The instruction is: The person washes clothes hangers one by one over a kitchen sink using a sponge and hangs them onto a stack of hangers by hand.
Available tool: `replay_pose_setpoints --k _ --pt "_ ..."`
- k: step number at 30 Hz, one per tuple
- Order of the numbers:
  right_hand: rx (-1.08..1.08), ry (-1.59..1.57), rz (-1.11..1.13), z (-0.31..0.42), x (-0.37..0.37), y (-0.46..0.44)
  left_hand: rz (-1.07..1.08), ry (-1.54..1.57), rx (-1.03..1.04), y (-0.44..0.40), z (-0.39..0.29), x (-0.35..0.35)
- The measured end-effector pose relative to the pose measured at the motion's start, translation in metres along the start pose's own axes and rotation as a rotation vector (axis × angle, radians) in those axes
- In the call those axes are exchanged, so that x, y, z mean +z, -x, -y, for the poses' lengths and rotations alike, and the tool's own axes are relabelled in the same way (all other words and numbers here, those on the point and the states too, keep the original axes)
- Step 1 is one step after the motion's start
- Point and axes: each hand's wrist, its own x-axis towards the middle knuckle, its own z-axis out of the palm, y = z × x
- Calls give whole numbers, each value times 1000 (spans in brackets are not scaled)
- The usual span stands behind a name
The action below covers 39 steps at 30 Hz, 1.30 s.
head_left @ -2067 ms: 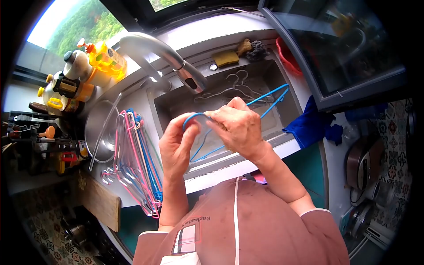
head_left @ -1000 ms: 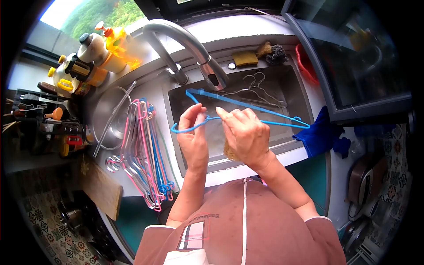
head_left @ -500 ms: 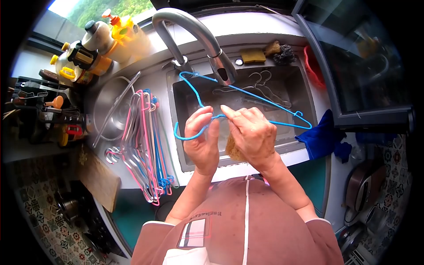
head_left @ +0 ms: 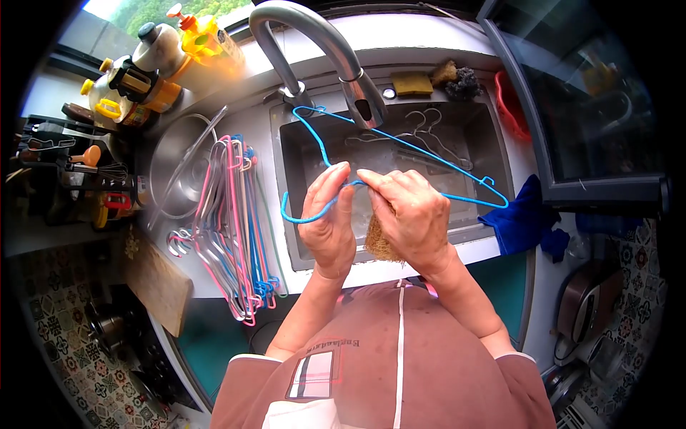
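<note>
A blue hanger (head_left: pixel 407 145) is held by both hands over the sink (head_left: pixel 286 182). My left hand (head_left: pixel 329 222) pinches it by the hook, whose curved end sticks out to the left of the fingers. My right hand (head_left: pixel 409 218) is closed around the hanger close to the hook's base, beside the left fingertips. From under the right palm a brown scrubbing pad (head_left: pixel 381 242) shows, held in that hand. Two grey hangers (head_left: pixel 426 134) lie in the sink behind the blue one.
A faucet (head_left: pixel 314 32) arches over the sink. Several hangers (head_left: pixel 232 236) lie left of it, near a metal bowl (head_left: pixel 175 175). Bottles (head_left: pixel 161 50), a yellow sponge (head_left: pixel 412 84), a red basin (head_left: pixel 509 107), a blue cloth (head_left: pixel 523 218) and an open window pane (head_left: pixel 579 100) surround the sink.
The blue hanger has swung round from low between my hands, its body now stretching behind them. The hands came closer together, and the brown pad came into sight under my right hand.
</note>
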Motion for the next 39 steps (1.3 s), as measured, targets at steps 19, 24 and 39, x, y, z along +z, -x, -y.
replay_pose_setpoints --k 19,24,39 --pt "91 1 122 -14 -12 1 231 -71 -152 -2 6 -3" --pt "230 -187 284 -47 -20 3 280 -296 -108 -1 14 -17" --pt "642 -793 443 -128 -18 20 527 -256 -173 -16 28 -53"
